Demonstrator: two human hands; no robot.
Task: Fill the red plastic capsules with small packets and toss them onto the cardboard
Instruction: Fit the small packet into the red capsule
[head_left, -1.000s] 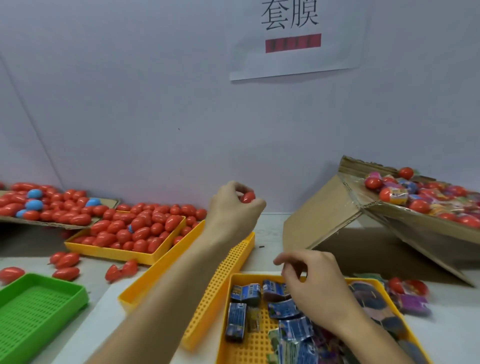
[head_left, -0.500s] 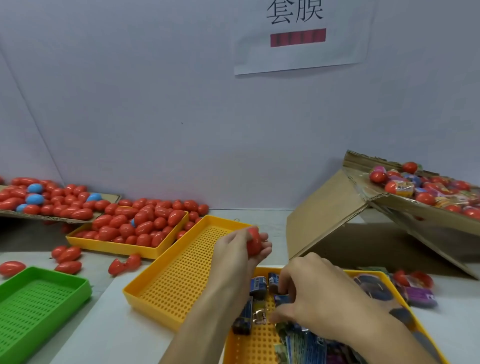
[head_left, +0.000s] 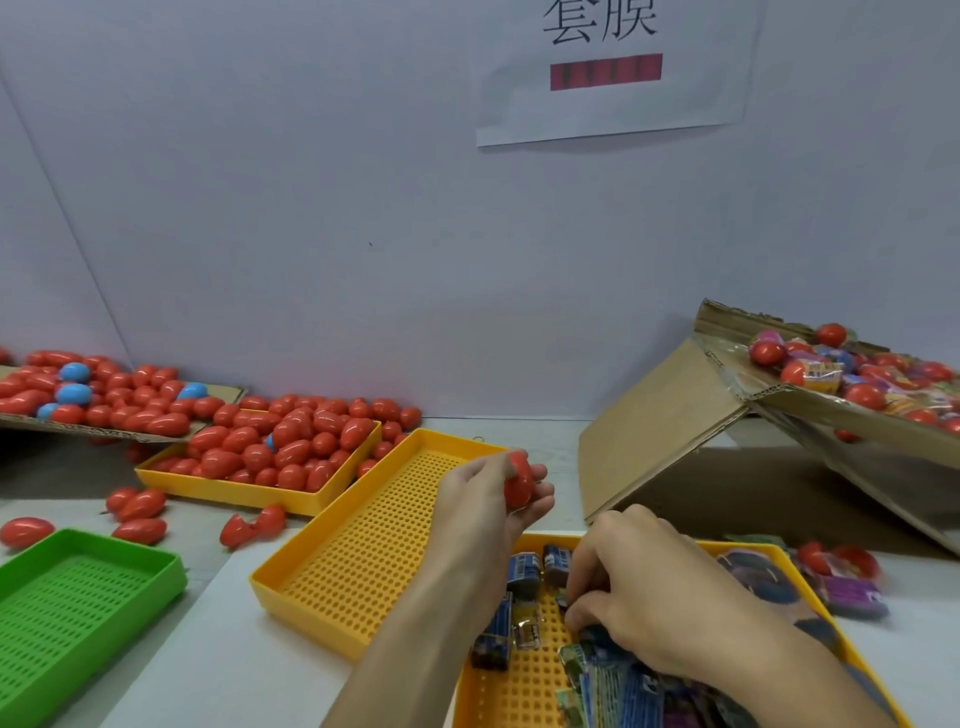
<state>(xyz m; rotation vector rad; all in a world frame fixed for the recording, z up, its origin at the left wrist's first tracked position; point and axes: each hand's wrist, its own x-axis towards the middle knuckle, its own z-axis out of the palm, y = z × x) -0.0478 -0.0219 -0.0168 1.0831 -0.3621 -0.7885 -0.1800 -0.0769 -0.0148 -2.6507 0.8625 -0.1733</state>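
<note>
Left hand (head_left: 491, 499) is raised over the near end of an empty yellow perforated tray (head_left: 374, 545), fingers curled round one red capsule (head_left: 518, 480); can't tell if the capsule is closed or split. Right hand (head_left: 639, 592) is down in the yellow packet tray (head_left: 519, 686) at the front, fingers curled into the small packets (head_left: 522, 569); fingertips are hidden, so what exactly it pinches is unclear, but it's gripping into the pile of blue packets. More packets lie under and beside the wrist. Far left: cardboard sheet (head_left: 218, 423) loaded with red capsules plus a few blue ones (head_left: 75, 371). Just beside it, another yellow tray (head_left: 228, 491) heaped with red capsules (head_left: 291, 441). Several loose capsules (head_left: 140, 506) sit on the desk (head_left: 208, 649) in front of that tray. Green perforated tray (head_left: 78, 597) at the near left. Right side: tilted cardboard box (head_left: 670, 431), its upper flap carrying red capsules mixed with coloured packets (head_left: 821, 371). Paper sign (head_left: 608, 67) with printed characters and a red bar on the back wall.
</note>
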